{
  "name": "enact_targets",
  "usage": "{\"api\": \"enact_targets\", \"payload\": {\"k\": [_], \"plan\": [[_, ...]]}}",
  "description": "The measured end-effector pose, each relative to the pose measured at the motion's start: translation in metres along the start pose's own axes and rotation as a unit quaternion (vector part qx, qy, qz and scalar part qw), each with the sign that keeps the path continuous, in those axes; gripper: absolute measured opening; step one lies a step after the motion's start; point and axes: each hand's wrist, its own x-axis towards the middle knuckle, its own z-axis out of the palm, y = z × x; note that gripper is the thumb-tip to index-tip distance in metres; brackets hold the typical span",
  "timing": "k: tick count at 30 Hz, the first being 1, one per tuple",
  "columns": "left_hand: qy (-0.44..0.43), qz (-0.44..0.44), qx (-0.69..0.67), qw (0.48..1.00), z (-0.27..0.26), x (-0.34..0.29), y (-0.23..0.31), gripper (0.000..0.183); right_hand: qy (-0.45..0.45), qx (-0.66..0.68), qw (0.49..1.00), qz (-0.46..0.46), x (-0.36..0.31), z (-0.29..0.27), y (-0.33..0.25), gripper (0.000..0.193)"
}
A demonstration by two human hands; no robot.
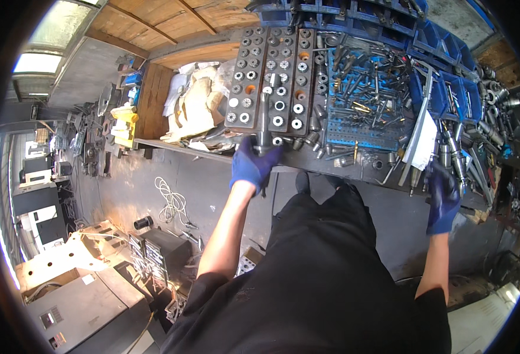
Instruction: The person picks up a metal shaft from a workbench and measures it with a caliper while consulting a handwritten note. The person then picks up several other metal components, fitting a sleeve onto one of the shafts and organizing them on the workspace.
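Observation:
My left hand point(252, 167), in a blue glove, is closed round the lower end of a long steel tool holder point(264, 125). The holder reaches over the front of dark racks point(256, 121) filled with round collets. At the right, my gloved right hand point(443, 197) is by the bench's front edge, near several metal tool holders point(447, 154) and a white sheet of paper point(423, 143). Its fingers are dark and smeared, so their grip cannot be made out.
A blue tray point(338, 134) holds many drill bits and cutters. Blue bins point(434, 42) line the back. Crumpled brown paper point(198, 106) fills a wooden compartment on the left. Coiled white cable point(171, 199) lies on the floor; a grey machine cabinet point(86, 307) stands lower left.

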Motion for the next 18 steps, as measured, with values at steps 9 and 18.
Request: {"api": "enact_targets", "payload": {"k": [9, 18], "plan": [[-0.037, 0.053, 0.217, 0.974, -0.012, 0.135, 0.037, 0.066, 0.145, -0.074, 0.963, 0.213, -0.130, 0.022, 0.011, 0.022], [-0.012, 0.081, 0.292, 0.953, 0.036, 0.167, 0.048, 0.077, 0.184, -0.078, 0.960, 0.195, -0.133, 0.003, 0.001, 0.021]]}}
